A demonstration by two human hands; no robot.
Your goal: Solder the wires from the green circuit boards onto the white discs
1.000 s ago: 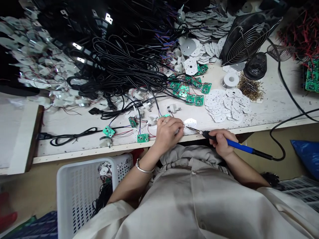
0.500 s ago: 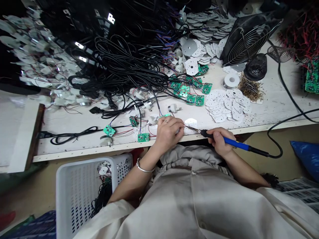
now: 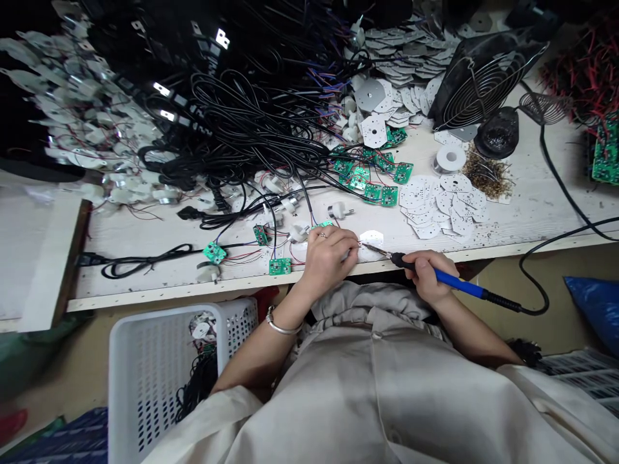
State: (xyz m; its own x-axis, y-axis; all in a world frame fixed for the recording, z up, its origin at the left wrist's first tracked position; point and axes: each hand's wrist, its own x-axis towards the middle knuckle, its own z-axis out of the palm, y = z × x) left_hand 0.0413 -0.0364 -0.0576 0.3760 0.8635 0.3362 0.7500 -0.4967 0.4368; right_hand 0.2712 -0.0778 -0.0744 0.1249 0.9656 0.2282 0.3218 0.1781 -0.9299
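Note:
My right hand (image 3: 432,276) is closed around the soldering iron (image 3: 457,281), which has a blue and black handle. The iron's tip points left, at the edge of a white board (image 3: 372,238) lying on the bench, close to my left fingertips. With fingers pinched together, my left hand (image 3: 331,258) grips what looks like a thin wire beside that board; the fingers hide most of it. Just behind the left hand a green circuit board (image 3: 323,225) is partly covered. A small motor (image 3: 340,210) lies beyond it, and another green circuit board (image 3: 280,266) rests to the left.
White boards (image 3: 425,206) lie in a loose heap to the right, near a solder spool (image 3: 449,158) and a fan (image 3: 488,80). Black cables (image 3: 251,129) and motors (image 3: 91,122) pile up at the back left. A white basket (image 3: 164,316) stands below the bench edge.
The view has shifted slightly, so things on the left appear a little further right. Both hands and the soldering iron stay in nearly the same place.

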